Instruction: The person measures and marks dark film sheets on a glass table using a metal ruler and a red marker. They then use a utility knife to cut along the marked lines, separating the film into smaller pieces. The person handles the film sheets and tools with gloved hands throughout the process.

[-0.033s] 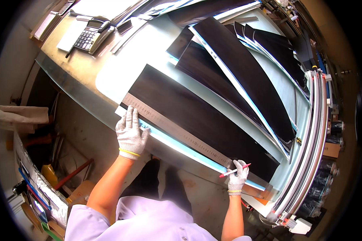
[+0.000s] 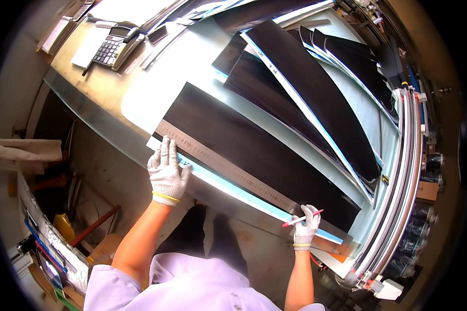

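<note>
A long black sheet (image 2: 254, 140) with a white and light blue edge strip lies slantwise on the glass-topped table. Along its near side rests a steel ruler (image 2: 228, 168). My left hand (image 2: 167, 173), in a light knit glove with a yellow cuff, has its fingers stretched flat over the edge strip, fingertips at the ruler's left part. Near the ruler's right end, my right hand (image 2: 307, 228), gloved alike, is closed around a red and white pen (image 2: 301, 218). The pen lies crosswise in the fingers, and its tip's contact cannot be made out.
More black sheets (image 2: 316, 93) with white edges fan out across the table's far right. A calculator (image 2: 111, 49) sits at the far left. Pale rails (image 2: 407, 171) curve along the right side. Tools and a foil-covered panel (image 2: 62, 233) stand at lower left.
</note>
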A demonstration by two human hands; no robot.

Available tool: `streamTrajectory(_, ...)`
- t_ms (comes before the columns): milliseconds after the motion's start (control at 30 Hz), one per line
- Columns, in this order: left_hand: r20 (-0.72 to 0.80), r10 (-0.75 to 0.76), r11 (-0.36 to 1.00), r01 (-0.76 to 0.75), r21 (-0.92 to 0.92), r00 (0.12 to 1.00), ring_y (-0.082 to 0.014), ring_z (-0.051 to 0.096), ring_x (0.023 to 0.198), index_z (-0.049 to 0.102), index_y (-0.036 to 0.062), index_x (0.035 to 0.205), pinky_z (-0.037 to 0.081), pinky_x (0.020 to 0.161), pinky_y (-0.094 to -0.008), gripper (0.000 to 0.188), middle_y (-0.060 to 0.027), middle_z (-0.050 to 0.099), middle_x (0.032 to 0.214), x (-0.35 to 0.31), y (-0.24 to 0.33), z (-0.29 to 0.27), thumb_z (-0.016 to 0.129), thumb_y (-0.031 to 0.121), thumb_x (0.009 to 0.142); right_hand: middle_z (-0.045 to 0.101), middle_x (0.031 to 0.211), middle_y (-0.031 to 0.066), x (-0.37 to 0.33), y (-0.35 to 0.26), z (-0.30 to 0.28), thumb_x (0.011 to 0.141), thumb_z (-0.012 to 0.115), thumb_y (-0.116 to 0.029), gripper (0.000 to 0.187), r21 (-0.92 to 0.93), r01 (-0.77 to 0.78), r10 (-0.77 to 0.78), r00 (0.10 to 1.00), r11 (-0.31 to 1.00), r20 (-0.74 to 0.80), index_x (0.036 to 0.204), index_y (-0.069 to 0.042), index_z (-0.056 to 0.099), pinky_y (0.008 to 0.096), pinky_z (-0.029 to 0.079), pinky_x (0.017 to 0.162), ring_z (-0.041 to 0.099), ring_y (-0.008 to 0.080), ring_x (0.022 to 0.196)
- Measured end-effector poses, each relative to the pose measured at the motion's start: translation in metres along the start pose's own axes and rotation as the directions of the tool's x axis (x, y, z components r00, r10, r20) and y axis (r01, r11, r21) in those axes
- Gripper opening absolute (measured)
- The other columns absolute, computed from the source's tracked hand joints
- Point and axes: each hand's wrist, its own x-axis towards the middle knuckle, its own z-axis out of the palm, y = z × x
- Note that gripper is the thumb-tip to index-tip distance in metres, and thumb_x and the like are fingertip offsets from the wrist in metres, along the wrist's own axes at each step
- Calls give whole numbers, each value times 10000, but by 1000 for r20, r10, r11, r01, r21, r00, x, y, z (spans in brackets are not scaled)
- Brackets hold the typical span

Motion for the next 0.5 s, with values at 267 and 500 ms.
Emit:
streamTrajectory(267, -22, 64, 994, -62, 84, 998, -355, 436, 1508, 409, -27, 1596, 289, 1244, -469, 780, -204, 415, 1671, 3, 0, 0, 660, 355, 963, 658, 1296, 126, -11, 7, 34, 683, 892, 18, 526, 169, 30, 9, 974, 985, -227, 1178, -61, 733, 456, 512, 1087, 602, 348, 1270)
streamTrajectory(500, -51, 139, 984, -131, 124, 989, -314, 454, 1516, 397, 12, 1620, 298, 1253, -453, 757, -166, 431, 1674, 4, -1, 9, 667, 296, 973, 662, 1304, 154, -10, 7, 32, 723, 921, -162, 570, 19, 71, -63, 960, 997, -274, 1230, -76, 675, 513, 509, 1052, 612, 386, 1253)
